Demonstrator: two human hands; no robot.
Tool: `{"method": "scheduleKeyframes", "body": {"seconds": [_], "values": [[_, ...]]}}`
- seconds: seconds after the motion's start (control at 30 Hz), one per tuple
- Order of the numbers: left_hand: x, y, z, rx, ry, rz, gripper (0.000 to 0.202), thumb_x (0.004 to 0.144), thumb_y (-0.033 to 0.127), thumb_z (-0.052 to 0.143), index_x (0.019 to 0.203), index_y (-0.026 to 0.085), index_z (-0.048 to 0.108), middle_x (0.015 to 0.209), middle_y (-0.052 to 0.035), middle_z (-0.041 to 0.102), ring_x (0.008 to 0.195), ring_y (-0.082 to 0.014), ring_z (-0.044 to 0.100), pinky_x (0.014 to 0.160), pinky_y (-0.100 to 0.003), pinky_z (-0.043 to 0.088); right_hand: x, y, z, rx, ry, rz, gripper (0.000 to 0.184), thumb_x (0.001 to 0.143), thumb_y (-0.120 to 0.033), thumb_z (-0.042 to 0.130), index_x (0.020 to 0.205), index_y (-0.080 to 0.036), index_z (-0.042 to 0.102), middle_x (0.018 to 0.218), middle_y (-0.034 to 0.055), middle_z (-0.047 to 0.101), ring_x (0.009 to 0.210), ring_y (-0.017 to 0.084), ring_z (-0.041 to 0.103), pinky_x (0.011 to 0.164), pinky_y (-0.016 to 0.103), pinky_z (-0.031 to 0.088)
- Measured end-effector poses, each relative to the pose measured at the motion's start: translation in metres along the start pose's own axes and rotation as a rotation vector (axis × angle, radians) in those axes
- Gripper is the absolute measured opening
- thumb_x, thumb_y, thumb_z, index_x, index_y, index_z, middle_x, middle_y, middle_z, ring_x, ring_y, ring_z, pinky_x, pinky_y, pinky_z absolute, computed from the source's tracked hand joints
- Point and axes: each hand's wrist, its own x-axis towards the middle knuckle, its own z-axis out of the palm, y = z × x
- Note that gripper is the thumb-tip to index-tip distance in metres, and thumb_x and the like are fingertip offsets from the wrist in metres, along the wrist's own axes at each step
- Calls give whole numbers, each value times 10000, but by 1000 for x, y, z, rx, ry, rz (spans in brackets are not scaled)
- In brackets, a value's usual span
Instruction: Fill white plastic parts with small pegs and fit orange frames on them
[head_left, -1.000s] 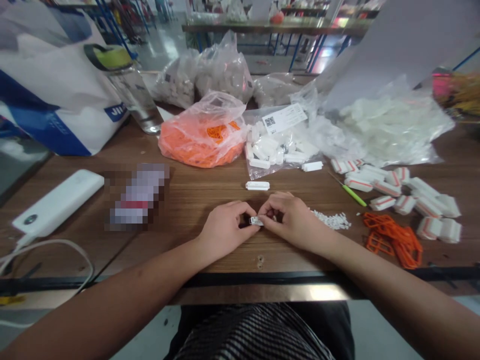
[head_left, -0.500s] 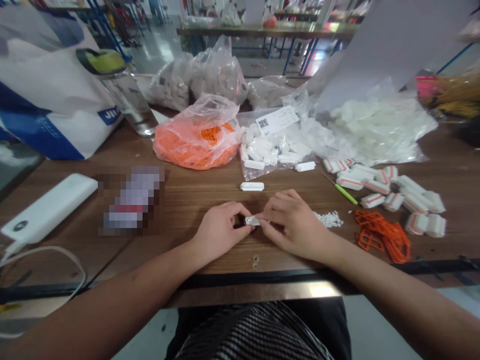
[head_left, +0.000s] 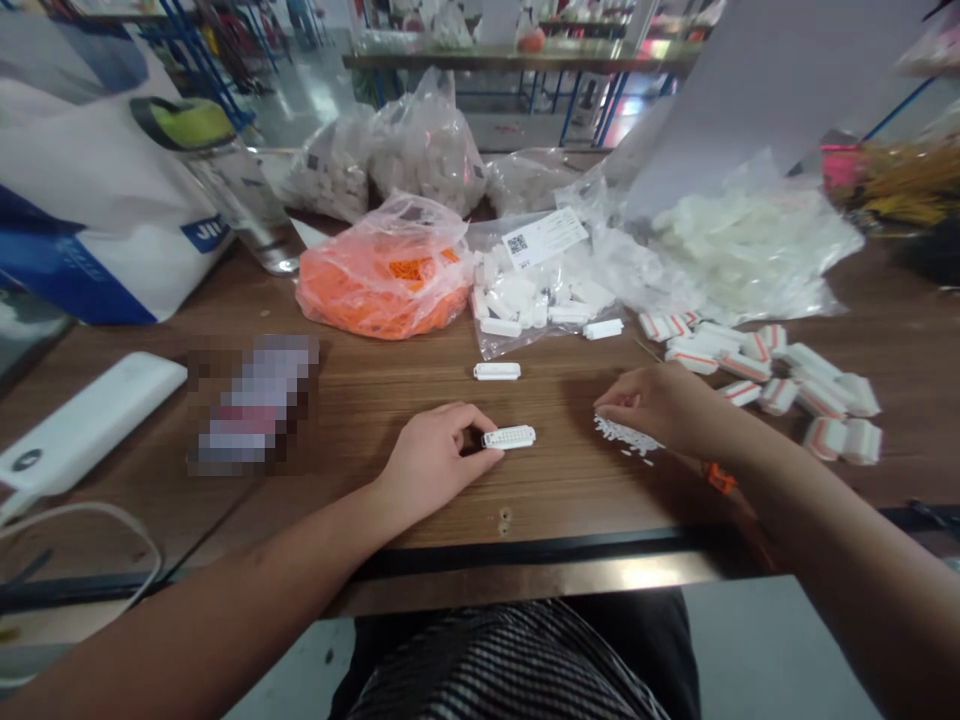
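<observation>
Between the thumb and index finger of my left hand (head_left: 439,455) is the left end of a white plastic connector housing (head_left: 514,437), its face of small square holes turned up. My right hand (head_left: 649,405) is at the pile of tiny white plastic pieces (head_left: 628,436), fingertips pinched together on its far left side. Whether a piece is between those fingertips is too small to make out. A second white housing (head_left: 496,371) lies just beyond my left hand.
White housings with orange strips (head_left: 817,385) lie at the right. Behind stand a bag of orange parts (head_left: 375,290), a bag of white housings (head_left: 525,290) and a bag of translucent parts (head_left: 742,240). A white power bank (head_left: 90,415) and a bottle (head_left: 240,190) are at the left.
My right hand has left the housing and moved right to the pile of tiny pieces, now covering most of the orange frames and the green-handled tool. My left hand keeps its hold.
</observation>
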Motion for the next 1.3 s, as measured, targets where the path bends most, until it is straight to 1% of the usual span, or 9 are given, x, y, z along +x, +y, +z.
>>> {"method": "scheduleKeyframes", "body": {"seconds": [0.07,0.17,0.3,0.43,0.53,0.6,0.77,1.1,1.3], "values": [[0,0,0,-3,-1,-4,85,740,253,712,809,210,686,592,56,494,531,-104,414,558,-242,338,3,-1,-1,-73,-10,-54,208,740,-291,549,640,-239,724,692,14,741,631,174,665,614,296,460],[-1,0,0,-8,-3,-5,81,737,251,712,802,210,683,602,51,512,541,-107,421,565,-245,343,7,0,-1,-118,-31,-41,183,713,-253,543,613,-228,693,647,6,719,601,165,648,605,290,454],[-1,-1,1,-30,-2,3,89,738,253,710,810,209,680,621,44,536,562,-111,440,588,-250,358,6,-13,0,48,30,10,148,719,-282,569,645,-217,679,619,-1,691,559,142,612,538,263,431],[-1,0,1,-30,-7,-4,81,739,253,702,804,210,683,626,42,529,569,-113,443,582,-249,354,2,-52,8,342,10,-181,140,786,-269,569,736,-208,685,749,8,713,656,130,622,613,253,458],[-1,1,1,-19,-15,-17,89,739,252,700,818,212,689,616,45,507,564,-114,438,569,-247,344,5,-76,18,307,26,-335,129,785,-203,581,681,-197,655,655,-13,654,598,114,567,658,283,436],[-1,1,0,-18,-17,-13,93,741,256,700,824,214,690,609,48,498,560,-115,436,566,-247,343,10,-83,25,250,45,-388,116,781,-181,594,679,-194,648,640,-18,639,609,119,559,711,315,421],[-1,1,1,-13,-9,-14,85,741,254,700,813,211,687,591,53,479,552,-113,431,561,-246,336,15,-82,35,170,83,-430,102,782,-159,604,690,-187,637,654,-12,637,631,131,553,755,342,396],[-1,0,2,-13,-1,-13,81,749,264,698,802,204,682,598,49,476,550,-111,430,554,-245,329,10,-84,38,48,143,-499,108,817,-154,587,721,-176,630,678,10,611,685,155,532,742,332,373],[-1,-1,3,-12,3,-4,93,746,274,705,799,203,675,612,48,499,552,-110,438,542,-242,326,2,-83,39,-132,219,-622,246,915,-203,480,752,-182,663,704,34,616,723,176,518,773,361,356]]}}
